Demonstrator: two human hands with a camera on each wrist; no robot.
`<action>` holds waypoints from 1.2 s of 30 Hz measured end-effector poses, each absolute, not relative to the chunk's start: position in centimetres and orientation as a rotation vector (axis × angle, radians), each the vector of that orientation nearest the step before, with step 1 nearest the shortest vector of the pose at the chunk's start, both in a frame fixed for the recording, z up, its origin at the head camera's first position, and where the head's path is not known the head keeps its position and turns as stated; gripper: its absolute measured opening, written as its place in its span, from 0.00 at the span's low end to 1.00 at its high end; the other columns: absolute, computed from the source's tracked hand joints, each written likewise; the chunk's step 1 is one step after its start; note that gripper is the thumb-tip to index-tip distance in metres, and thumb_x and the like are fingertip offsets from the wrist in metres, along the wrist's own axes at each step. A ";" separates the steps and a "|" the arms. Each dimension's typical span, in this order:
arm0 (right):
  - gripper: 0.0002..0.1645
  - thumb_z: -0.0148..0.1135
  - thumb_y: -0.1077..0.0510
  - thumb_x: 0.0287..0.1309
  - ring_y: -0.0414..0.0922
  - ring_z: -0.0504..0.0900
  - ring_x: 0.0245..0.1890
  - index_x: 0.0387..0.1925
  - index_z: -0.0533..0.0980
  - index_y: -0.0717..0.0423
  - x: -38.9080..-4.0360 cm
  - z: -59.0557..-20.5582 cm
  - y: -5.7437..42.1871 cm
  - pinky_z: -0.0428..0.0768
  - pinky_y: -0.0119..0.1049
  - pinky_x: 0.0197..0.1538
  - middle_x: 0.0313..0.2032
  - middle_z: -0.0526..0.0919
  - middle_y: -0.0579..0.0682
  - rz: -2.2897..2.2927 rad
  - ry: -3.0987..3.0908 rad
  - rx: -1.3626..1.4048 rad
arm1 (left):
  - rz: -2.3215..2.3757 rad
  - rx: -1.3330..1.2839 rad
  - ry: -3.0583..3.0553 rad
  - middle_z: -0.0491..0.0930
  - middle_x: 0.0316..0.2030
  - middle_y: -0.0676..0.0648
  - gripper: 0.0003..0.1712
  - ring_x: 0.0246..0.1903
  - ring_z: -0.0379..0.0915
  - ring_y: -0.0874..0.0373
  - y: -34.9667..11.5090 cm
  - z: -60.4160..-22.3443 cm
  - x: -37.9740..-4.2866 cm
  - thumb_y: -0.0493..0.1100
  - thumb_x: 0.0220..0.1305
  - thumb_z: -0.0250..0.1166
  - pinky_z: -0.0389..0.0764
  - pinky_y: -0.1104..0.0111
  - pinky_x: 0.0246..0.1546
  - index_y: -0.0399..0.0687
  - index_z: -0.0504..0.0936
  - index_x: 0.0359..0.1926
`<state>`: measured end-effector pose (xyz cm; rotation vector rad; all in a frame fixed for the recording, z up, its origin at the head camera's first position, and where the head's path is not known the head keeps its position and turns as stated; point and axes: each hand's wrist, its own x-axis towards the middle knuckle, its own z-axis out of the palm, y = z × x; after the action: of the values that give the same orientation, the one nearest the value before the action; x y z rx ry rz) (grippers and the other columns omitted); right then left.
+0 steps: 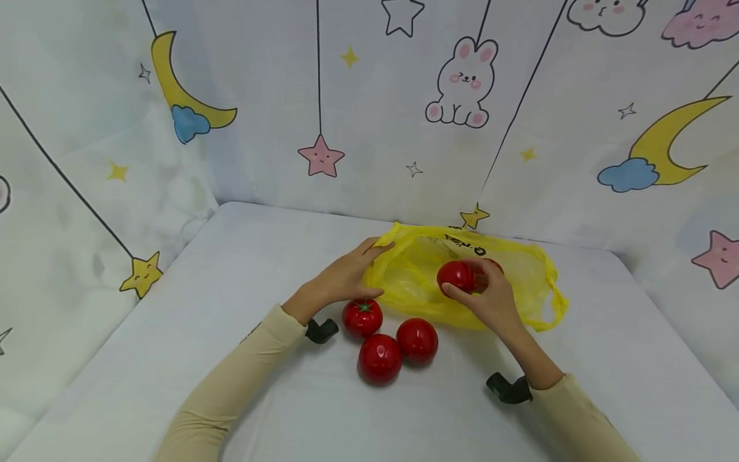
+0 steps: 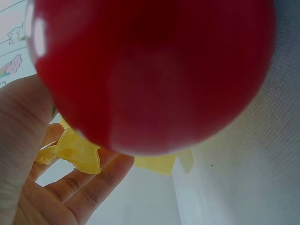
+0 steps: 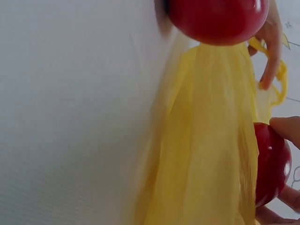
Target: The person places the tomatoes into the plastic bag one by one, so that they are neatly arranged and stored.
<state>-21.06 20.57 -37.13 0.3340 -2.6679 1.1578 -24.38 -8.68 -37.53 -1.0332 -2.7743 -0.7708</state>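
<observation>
Yellow bag (image 1: 424, 305) lies lengthwise left to right, handle loop (image 1: 560, 309) pointing right.

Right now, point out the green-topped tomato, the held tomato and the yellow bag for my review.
Green-topped tomato (image 1: 362, 322): head view, red side below its green top.
Held tomato (image 1: 455, 275): head view, its shiny red side.
Yellow bag (image 1: 407, 282): head view, bare plastic left of the held tomato.

Head view: bright, diffuse light; faint shadow beside my beige fabric right sleeve (image 1: 580, 417), lower right. Left wrist view: glossy round red tomato (image 2: 154, 75) soft-focused, glare upper left.
</observation>
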 end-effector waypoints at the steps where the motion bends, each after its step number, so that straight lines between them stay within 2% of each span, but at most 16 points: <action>1: 0.37 0.72 0.50 0.54 0.55 0.75 0.51 0.60 0.68 0.61 -21.3 -37.2 20.6 0.81 0.52 0.53 0.54 0.75 0.60 1.155 -2.675 0.322 | -0.768 -1.034 -2.775 0.56 0.70 0.41 0.49 0.63 0.66 0.48 -8.7 -37.5 -24.4 0.47 0.55 0.73 0.72 0.59 0.63 0.45 0.58 0.74; 7: 0.40 0.71 0.49 0.54 0.57 0.70 0.55 0.63 0.66 0.61 -22.3 -37.5 20.8 0.78 0.55 0.56 0.58 0.73 0.61 1.162 -2.714 0.261 | -0.763 -1.036 -2.795 0.56 0.70 0.40 0.49 0.63 0.66 0.47 -8.6 -37.4 -24.3 0.47 0.56 0.72 0.72 0.58 0.63 0.46 0.57 0.74; 15: 0.41 0.70 0.47 0.56 0.58 0.69 0.56 0.65 0.65 0.59 -24.0 -38.1 20.9 0.77 0.55 0.58 0.59 0.71 0.63 1.234 -2.732 0.174 | -0.765 -1.034 -2.790 0.57 0.69 0.39 0.49 0.63 0.66 0.46 -8.6 -37.6 -24.3 0.47 0.56 0.72 0.72 0.58 0.63 0.45 0.58 0.74; 23: 0.42 0.70 0.46 0.56 0.56 0.69 0.51 0.66 0.65 0.59 -25.8 -38.5 20.4 0.77 0.48 0.54 0.59 0.71 0.61 1.263 -2.732 0.076 | -0.747 -1.049 -2.783 0.58 0.69 0.38 0.49 0.63 0.66 0.46 -8.6 -37.6 -24.2 0.47 0.56 0.72 0.72 0.58 0.63 0.44 0.58 0.74; 30: 0.41 0.70 0.49 0.56 0.59 0.68 0.57 0.66 0.64 0.60 -26.8 -38.3 19.9 0.73 0.54 0.62 0.63 0.68 0.62 1.335 -2.711 0.060 | -0.746 -1.053 -2.786 0.58 0.69 0.37 0.49 0.63 0.67 0.45 -8.5 -37.3 -24.1 0.47 0.55 0.73 0.72 0.57 0.63 0.44 0.58 0.74; 36: 0.41 0.69 0.52 0.57 0.61 0.67 0.60 0.67 0.62 0.63 -27.6 -38.3 19.6 0.71 0.57 0.64 0.63 0.67 0.64 1.333 -2.709 0.044 | -0.741 -1.042 -2.797 0.57 0.70 0.38 0.49 0.63 0.66 0.45 -8.4 -37.3 -24.2 0.47 0.55 0.73 0.72 0.57 0.63 0.45 0.58 0.74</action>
<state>-27.56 19.64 -38.29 0.0445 -2.7092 1.3328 -24.17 -8.43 -37.30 -1.0416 -2.7972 -0.7415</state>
